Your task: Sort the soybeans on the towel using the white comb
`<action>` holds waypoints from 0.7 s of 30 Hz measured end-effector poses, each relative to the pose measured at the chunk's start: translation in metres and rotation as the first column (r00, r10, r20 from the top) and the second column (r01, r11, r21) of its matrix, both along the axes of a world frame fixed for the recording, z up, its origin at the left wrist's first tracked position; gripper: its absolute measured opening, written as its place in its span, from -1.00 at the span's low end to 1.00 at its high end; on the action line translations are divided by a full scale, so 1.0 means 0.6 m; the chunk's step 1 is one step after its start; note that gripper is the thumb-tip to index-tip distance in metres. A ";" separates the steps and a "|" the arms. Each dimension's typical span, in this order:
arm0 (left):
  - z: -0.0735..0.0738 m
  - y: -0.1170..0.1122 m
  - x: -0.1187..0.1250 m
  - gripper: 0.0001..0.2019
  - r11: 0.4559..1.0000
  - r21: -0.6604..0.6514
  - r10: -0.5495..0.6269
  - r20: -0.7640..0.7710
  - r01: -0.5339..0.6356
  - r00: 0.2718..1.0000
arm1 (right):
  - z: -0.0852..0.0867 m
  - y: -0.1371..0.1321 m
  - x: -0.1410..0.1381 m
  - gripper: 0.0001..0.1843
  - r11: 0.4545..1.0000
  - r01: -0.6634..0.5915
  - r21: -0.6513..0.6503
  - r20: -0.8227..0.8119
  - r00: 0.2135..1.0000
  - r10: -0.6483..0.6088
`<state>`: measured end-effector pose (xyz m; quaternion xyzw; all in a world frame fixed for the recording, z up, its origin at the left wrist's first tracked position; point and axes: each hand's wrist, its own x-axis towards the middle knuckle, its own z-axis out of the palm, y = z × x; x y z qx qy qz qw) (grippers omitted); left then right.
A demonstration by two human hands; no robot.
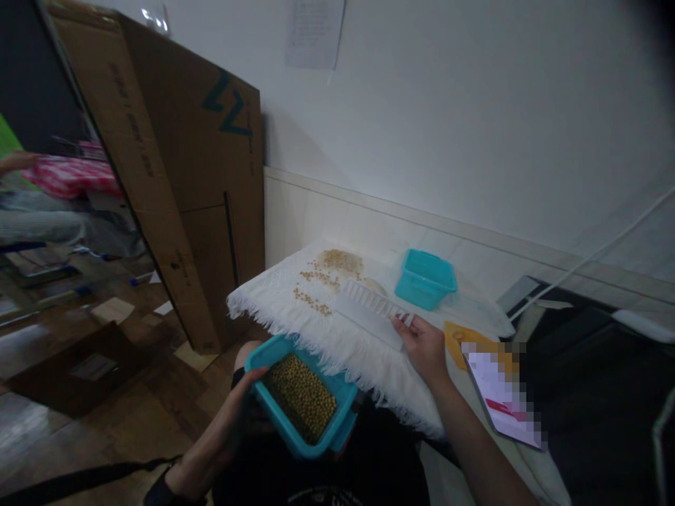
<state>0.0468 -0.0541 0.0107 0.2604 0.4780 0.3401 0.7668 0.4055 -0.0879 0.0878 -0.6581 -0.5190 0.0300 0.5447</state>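
My left hand [240, 407] grips the near-left edge of a teal plastic box [337, 414] filled with small yellow-brown beans [299, 397], held below the fringed edge of a white cloth [311, 327]. My right hand [422, 344] is closed on the end of a flat white plastic scraper [369, 309] that lies on the cloth. More beans [327, 274] are scattered loose on the cloth beyond the scraper. A second teal box [425, 279] stands on the cloth's far side.
A tall cardboard box [174, 176] leans against the wall at left. To the right lie an orange packet [458, 336], a blurred-out sheet [500, 393], a white cable [595, 256] and a dark surface [595, 379]. Another person's arm [18, 163] shows at far left.
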 end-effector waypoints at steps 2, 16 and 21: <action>-0.003 0.001 0.000 -0.25 1.000 0.000 0.007 -0.013 -0.007 1.000 | -0.004 0.000 0.000 -0.56 1.000 -0.016 -0.019 -0.002 1.000 0.016; -0.022 0.012 -0.009 -0.36 1.000 -0.013 0.009 -0.029 -0.010 1.000 | -0.013 0.007 -0.005 -0.54 0.997 -0.059 -0.059 -0.041 0.998 0.056; -0.012 0.012 -0.012 -0.45 0.999 -0.014 0.030 -0.043 -0.030 0.999 | -0.009 0.008 -0.006 -0.57 0.994 -0.090 -0.068 -0.040 0.995 0.087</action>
